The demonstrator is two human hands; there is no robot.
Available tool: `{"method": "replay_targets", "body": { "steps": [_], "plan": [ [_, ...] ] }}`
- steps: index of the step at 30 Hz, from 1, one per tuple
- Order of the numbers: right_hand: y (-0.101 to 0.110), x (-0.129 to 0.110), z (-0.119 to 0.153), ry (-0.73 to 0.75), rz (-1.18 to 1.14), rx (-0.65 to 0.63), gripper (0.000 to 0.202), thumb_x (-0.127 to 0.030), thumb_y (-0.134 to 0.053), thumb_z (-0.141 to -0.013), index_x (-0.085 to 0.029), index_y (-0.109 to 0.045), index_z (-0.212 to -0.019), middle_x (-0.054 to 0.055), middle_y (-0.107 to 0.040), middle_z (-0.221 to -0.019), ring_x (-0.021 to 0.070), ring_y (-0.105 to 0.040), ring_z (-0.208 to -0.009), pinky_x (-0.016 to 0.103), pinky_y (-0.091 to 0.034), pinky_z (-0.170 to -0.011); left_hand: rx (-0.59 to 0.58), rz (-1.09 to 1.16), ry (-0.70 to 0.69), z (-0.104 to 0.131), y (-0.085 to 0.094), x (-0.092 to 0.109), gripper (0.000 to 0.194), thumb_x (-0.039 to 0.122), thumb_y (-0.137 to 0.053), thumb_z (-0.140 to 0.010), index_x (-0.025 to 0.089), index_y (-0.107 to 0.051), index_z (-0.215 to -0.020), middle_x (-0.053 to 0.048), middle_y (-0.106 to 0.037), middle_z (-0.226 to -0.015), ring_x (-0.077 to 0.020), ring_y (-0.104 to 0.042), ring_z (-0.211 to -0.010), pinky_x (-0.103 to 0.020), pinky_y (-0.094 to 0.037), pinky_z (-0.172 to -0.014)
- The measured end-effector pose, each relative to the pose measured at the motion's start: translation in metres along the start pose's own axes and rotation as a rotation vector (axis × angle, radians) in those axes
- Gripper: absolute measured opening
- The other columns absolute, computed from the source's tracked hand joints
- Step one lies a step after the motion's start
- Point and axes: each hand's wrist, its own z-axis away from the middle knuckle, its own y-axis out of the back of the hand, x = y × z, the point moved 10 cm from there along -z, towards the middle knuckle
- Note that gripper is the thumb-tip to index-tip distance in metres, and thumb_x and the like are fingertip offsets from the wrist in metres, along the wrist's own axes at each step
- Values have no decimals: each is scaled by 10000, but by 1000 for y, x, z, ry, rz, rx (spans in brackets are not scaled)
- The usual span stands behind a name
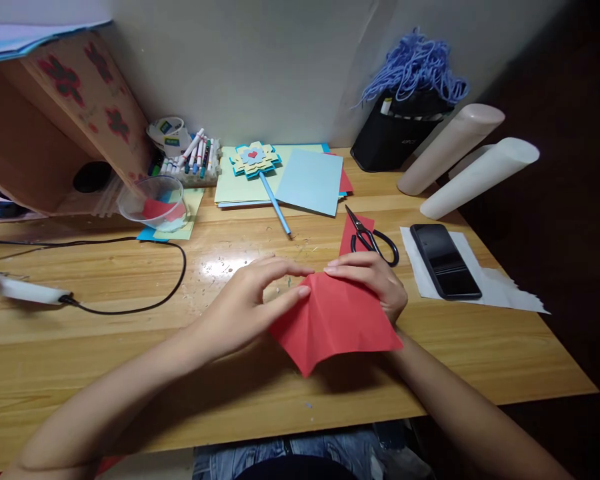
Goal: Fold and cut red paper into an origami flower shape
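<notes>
The left hand (260, 293) is pinching the far edge of the creased red paper (343, 320) between thumb and fingers, while the right hand (375, 280) is gripping the same edge with its fingers bent over the top; the red paper is hanging tilted above the near part of the wooden table (230, 400), and the black scissors (367, 237) are lying just beyond the right hand, partly over a red piece (347, 241)

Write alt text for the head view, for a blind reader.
Two hands, left and right, hold a creased red paper sheet above a wooden desk; beyond lie black-handled scissors, a paper flower and a phone.
</notes>
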Motion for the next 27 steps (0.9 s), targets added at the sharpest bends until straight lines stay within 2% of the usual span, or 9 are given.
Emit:
{"method": "replay_targets", "body": {
  "steps": [5,8,11,13,15,17,22,24,27],
  "plan": [
    [-13,38,1,-245,-331,-10,100,-287,-595,-819,-281,-674,-759,28,-549,-1109,203,-563,-1029,417,-489,-869,58,205,274,-3,4,-42,462,478,-531,-828,204,-525,-1199,-105,-555,-1259,-246,-509,-1157,-383,-421,-935],
    [-29,59,7,-324,-510,-64,196,-298,-468,-882,-264,-614,-756,21,-522,-1203,198,-552,-1087,440,-491,-869,-78,438,337,-7,-13,-57,473,486,-543,-817,199,-536,-1193,-121,-571,-1244,-251,-528,-1145,-364,-453,-890],
    [-42,67,13,-355,-544,-151,216,-280,-398,-907,-270,-597,-824,26,-513,-1243,197,-538,-1126,442,-497,-855,-239,746,350,-9,-35,-56,418,441,-599,-796,184,-597,-1125,-123,-642,-1131,-234,-601,-1032,-336,-482,-828],
    [-45,71,14,-408,-557,-152,186,-302,-417,-898,-279,-601,-907,34,-521,-1259,195,-537,-1138,423,-499,-858,-236,872,383,-9,-41,-57,377,407,-628,-785,166,-632,-1074,-120,-678,-1047,-212,-635,-942,-314,-488,-798],
    [-44,76,15,-517,-588,-118,240,-359,-422,-892,-277,-586,-1047,58,-552,-1248,191,-557,-1120,392,-506,-854,-136,878,398,-10,-36,-62,344,375,-652,-772,159,-650,-1040,-105,-695,-997,-194,-649,-872,-291,-490,-757],
    [-48,79,17,-632,-648,-129,371,-424,-354,-909,-238,-551,-1162,92,-612,-1179,191,-593,-1066,369,-517,-828,33,812,361,-12,-21,-67,321,360,-662,-766,164,-654,-1019,-91,-697,-995,-188,-646,-857,-278,-489,-727],
    [-63,72,18,-743,-786,-253,729,-591,-73,-905,-145,-611,-1113,125,-711,-911,221,-638,-974,397,-515,-813,492,642,200,-4,26,-67,324,363,-647,-777,182,-614,-1044,-85,-660,-1110,-205,-612,-979,-311,-497,-793],
    [-64,70,18,-740,-777,-248,735,-648,-135,-879,-145,-627,-1092,127,-714,-921,228,-639,-986,396,-512,-826,546,595,164,-1,29,-62,345,361,-639,-781,181,-598,-1071,-88,-653,-1121,-208,-602,-1006,-330,-492,-833],
    [-51,76,18,-756,-732,-91,433,-523,-570,-793,-179,-646,-1043,102,-715,-980,227,-660,-949,370,-528,-825,449,622,173,-2,16,-57,365,330,-683,-740,174,-600,-1059,-85,-651,-1127,-218,-595,-1026,-340,-484,-863]
  ]
}}
